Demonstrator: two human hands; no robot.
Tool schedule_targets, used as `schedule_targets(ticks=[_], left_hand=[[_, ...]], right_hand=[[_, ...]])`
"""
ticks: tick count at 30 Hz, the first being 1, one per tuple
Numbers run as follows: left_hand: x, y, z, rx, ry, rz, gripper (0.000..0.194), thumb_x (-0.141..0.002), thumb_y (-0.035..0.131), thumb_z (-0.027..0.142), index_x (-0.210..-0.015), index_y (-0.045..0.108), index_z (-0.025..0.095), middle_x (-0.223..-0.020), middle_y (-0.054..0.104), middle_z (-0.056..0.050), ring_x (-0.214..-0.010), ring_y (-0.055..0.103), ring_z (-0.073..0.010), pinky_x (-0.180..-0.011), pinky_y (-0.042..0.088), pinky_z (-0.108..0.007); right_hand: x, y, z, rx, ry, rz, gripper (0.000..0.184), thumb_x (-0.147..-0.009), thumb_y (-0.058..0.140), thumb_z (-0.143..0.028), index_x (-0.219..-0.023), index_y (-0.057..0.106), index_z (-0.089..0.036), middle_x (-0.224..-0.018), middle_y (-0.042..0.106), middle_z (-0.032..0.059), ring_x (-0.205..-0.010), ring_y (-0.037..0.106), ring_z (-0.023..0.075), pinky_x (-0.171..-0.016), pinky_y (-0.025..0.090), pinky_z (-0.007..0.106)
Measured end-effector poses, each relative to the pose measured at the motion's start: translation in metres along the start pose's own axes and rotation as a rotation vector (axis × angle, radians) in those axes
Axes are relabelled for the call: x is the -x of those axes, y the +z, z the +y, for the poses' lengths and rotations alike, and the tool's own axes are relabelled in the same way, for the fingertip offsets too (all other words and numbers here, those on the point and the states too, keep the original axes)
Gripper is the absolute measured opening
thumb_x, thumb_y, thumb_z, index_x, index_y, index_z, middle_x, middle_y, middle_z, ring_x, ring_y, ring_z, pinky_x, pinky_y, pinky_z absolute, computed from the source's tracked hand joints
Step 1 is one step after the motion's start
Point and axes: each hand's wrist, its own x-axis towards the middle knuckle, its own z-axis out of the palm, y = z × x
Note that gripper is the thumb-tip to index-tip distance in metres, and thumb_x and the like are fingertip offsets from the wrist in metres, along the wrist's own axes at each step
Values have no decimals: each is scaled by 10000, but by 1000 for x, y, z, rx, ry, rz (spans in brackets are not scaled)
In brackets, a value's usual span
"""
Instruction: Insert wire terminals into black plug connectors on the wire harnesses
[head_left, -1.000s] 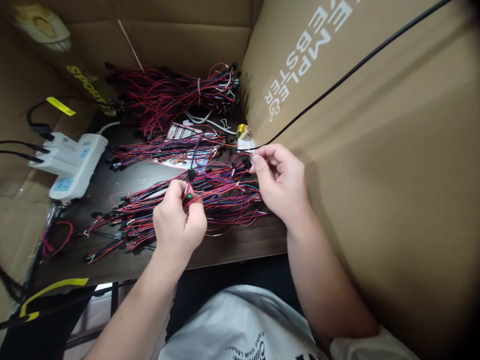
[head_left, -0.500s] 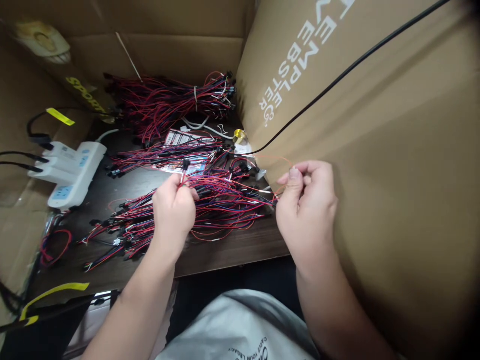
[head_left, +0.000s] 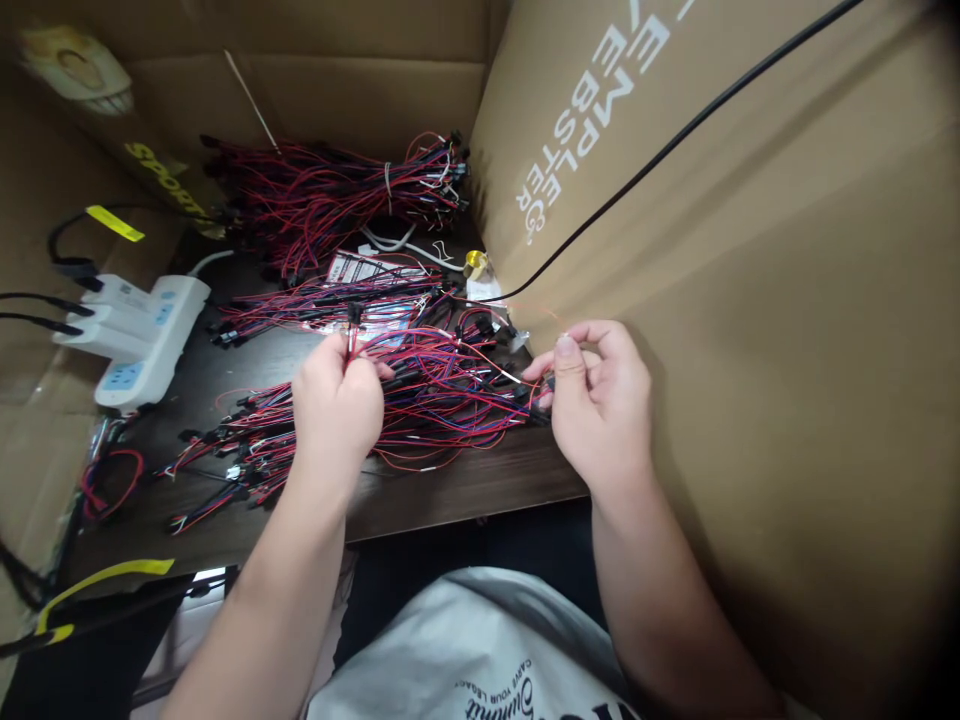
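My left hand (head_left: 339,395) is closed around a red wire harness, whose black connector (head_left: 354,314) sticks up above the thumb. My right hand (head_left: 600,395) pinches the wires at the other end between thumb and fingers; a thin orange wire (head_left: 553,316) curls up past the fingertips. Between the hands, red and blue wires run above a loose pile of wire harnesses (head_left: 442,400) with black connectors on the dark table (head_left: 450,505). Just what the right fingertips grip is partly hidden.
A tied bundle of harnesses (head_left: 315,200) lies at the back, with a smaller row of harnesses (head_left: 330,305) in front. On the left sits a white power strip (head_left: 161,340) with plugs. A cardboard wall (head_left: 750,350) rises on the right, crossed by a black cable (head_left: 652,175).
Both hands have shifted slightly left in view, still on the wires, and the right fingers have moved a little on their end. The whole scene has shifted slightly too.
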Motion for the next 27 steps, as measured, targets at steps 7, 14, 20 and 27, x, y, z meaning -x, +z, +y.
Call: schedule_targets(ticks=[7, 14, 20, 27], left_hand=[[25, 8, 40, -241, 392, -84, 793, -725, 704, 251, -1466, 452, 118, -1553, 457, -236, -1480, 418, -422, -1211, 376, -571], [33, 3, 56, -146, 746, -239, 889, -786, 776, 312, -1566, 361, 209, -1720, 173, -202, -1595, 180, -436, -1255, 240, -620], [28, -3, 56, 99, 716, -416, 347, -951, 660, 344, -1238, 699, 153, -1276, 694, -117, -1165, 658, -253, -1051, 497, -399], [24, -1, 44, 14, 585, -498, 224, -987, 603, 281, -811, 707, 190, -827, 739, 3, -755, 672, -150, -708, 463, -282]], right_hand=[[-5, 5, -2, -130, -127, -82, 163, -1052, 571, -413, -1021, 507, -266, -697, 681, -48, -512, 611, 105, -469, 501, 227], [-9, 11, 10, -250, -184, -97, 190, -1060, 558, -425, -1028, 485, -252, -740, 710, -42, -511, 599, 88, -483, 490, 208], [-10, 16, 9, -311, -216, -70, 207, -1052, 575, -434, -1019, 494, -247, -779, 720, -42, -482, 567, 67, -478, 456, 210], [-10, 13, 1, -231, -250, -69, 175, -1054, 580, -405, -1017, 547, -237, -942, 776, 4, -663, 662, 102, -616, 529, 254]])
